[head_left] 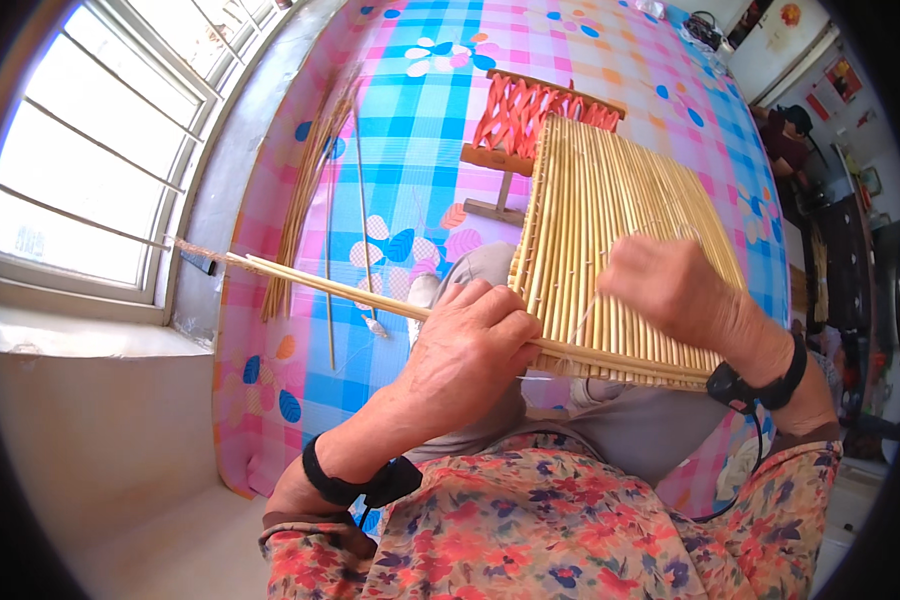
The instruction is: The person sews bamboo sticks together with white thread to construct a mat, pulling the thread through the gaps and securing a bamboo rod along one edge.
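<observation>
left hand [473,345] — fingers clamped on stalks [340,288], right hand [670,288] — fingers curled together over mat [615,195]

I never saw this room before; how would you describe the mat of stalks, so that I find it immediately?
Start from the pink-and-blue checked cover and go to the person's lap. There, beneath the right hand, spreads the mat, a flat pale-yellow panel. Unlike the loose bundle of darker stalks near the window, its stalks lie side by side, joined into one sheet.
</observation>
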Demonstrator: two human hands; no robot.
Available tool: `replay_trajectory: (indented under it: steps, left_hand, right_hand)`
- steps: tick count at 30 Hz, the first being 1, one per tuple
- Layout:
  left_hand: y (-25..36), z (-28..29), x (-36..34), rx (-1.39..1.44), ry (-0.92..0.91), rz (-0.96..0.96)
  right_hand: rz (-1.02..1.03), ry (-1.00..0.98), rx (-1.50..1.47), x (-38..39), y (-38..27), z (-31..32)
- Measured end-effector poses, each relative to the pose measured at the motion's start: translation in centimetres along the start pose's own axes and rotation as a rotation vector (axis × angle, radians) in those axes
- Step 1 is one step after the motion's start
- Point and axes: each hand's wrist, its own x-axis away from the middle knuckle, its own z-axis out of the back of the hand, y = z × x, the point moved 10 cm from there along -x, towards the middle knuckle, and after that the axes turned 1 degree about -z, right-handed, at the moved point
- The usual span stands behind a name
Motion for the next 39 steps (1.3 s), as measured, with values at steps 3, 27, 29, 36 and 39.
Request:
replay_trajectory:
  steps: [3, 27, 29, 36, 39]
  left_hand:
    - [0.0, 0.4, 0.0, 0.009, -0.013, 0.021]
    - [0.3, 0.2, -0.8, -0.027, -0.016, 0.049]
    - [0.2, 0.3, -0.8, -0.023, -0.008, 0.047]
    - [0.3, 0.1, -1.1, -0.013, -0.033, 0.034]
    - [0.3, -0.1, -1.0, -0.03, -0.056, 0.029]
  right_hand:
    - [-0.206, 0.135, 0.099, 1.4, 7.8, 1.2]
    - [0.054, 0.006, -0.517, -0.8, -1.3, -1.9]
    - [0.108, 0.053, -0.493, -0.7, -1.5, -1.4]
    - [-0.315, 0.058, -0.538, 0.7, 5.9, -2.3]
    - [-0.716, -0.119, -1.069, 2.3, 6.7, -5.4]
